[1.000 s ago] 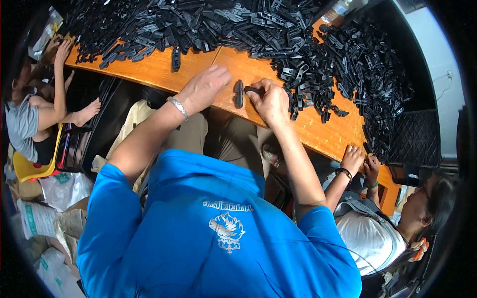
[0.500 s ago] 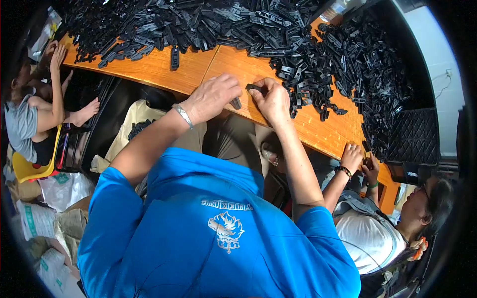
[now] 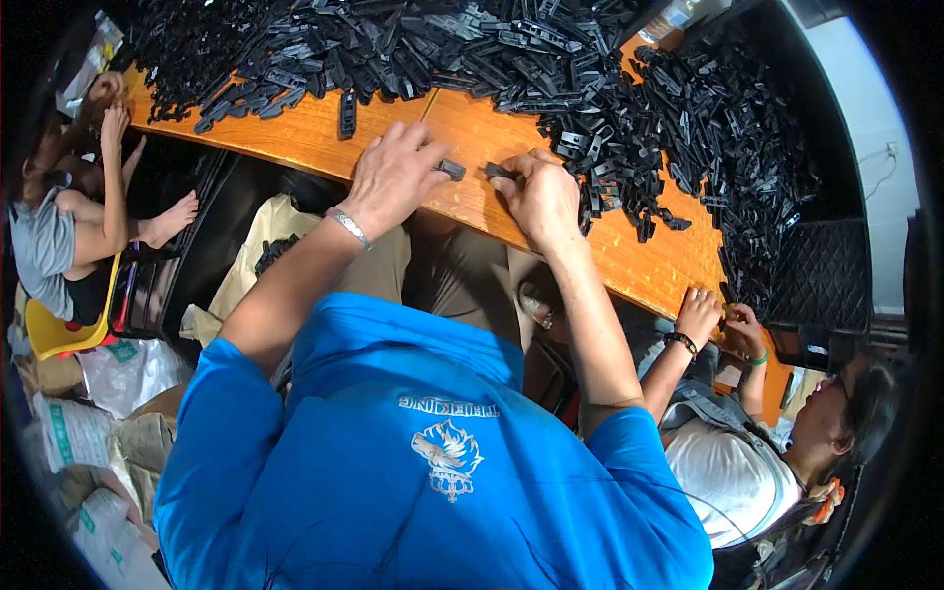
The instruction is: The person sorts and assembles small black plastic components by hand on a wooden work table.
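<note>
My left hand [image 3: 395, 177], slightly blurred, is over the near part of the wooden table [image 3: 393, 126]. Its thumb and fingers close on a short black plastic piece [image 3: 451, 169] that sticks out toward the right. Facing it, my right hand [image 3: 544, 200] pinches another dark plastic piece [image 3: 498, 171], mostly covered by the fingers. A small gap separates the two pieces. Beyond my hands, a single black plastic part [image 3: 347, 115] lies apart from the heap.
A large heap of black plastic parts [image 3: 393, 49] covers the far side, with another pile [image 3: 747, 147] at right. A clear bottle [image 3: 671, 18] stands at the back. A co-worker's hand [image 3: 697, 313] works at the right edge; another person's hand [image 3: 114, 123] is at left.
My left hand has moved away from me and a little left, its piece swinging from pointing down to pointing right. My right hand has barely shifted. The right co-worker's hand has moved.
</note>
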A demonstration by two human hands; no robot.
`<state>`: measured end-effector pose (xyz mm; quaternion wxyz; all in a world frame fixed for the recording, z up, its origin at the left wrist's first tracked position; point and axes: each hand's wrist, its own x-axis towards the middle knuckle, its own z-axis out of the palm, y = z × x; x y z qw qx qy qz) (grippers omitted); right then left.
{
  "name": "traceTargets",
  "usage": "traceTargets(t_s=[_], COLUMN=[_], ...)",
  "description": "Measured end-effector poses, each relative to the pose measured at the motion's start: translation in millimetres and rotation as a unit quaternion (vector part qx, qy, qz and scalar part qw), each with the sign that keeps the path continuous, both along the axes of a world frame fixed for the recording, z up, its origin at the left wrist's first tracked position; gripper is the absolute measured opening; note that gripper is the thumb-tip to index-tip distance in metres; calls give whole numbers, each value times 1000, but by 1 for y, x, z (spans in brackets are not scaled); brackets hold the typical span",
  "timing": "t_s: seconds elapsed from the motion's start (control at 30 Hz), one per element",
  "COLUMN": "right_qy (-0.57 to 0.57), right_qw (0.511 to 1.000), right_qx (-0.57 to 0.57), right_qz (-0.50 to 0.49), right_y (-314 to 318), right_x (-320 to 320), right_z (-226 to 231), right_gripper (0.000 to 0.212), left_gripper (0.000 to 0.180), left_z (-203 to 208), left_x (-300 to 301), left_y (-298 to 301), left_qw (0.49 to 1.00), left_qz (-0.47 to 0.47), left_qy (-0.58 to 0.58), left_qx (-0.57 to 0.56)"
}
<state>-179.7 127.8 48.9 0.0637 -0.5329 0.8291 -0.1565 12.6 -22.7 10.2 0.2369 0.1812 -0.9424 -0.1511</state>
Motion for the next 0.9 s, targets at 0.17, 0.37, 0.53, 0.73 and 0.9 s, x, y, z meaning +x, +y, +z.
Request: traceTargets(t_s=[0.17, 0.37, 0.53, 0.73, 0.9], right_qy=[-68, -82, -78, -48, -90], right_qw=[985, 981, 973, 960, 970], right_qx=[-152, -157, -182, -185, -175], right_qz=[51, 80, 120, 203, 143], right_y=[-15, -22, -24, -59, -16], right_x=[23, 20, 10, 9, 29], right_z=[-13, -22, -31, -36, -37], right_gripper=[25, 28, 26, 20, 19], left_gripper=[37, 22, 21, 22, 21], left_z=[0, -17, -16, -17, 1], left_x=[10, 13, 11, 8, 61], left_y=[-2, -10, -10, -11, -15], left_qw=[995, 992, 990, 990, 994], left_qz=[37, 34, 24, 29, 37], left_qy=[82, 98, 112, 113, 33], left_qx=[49, 72, 82, 74, 94])
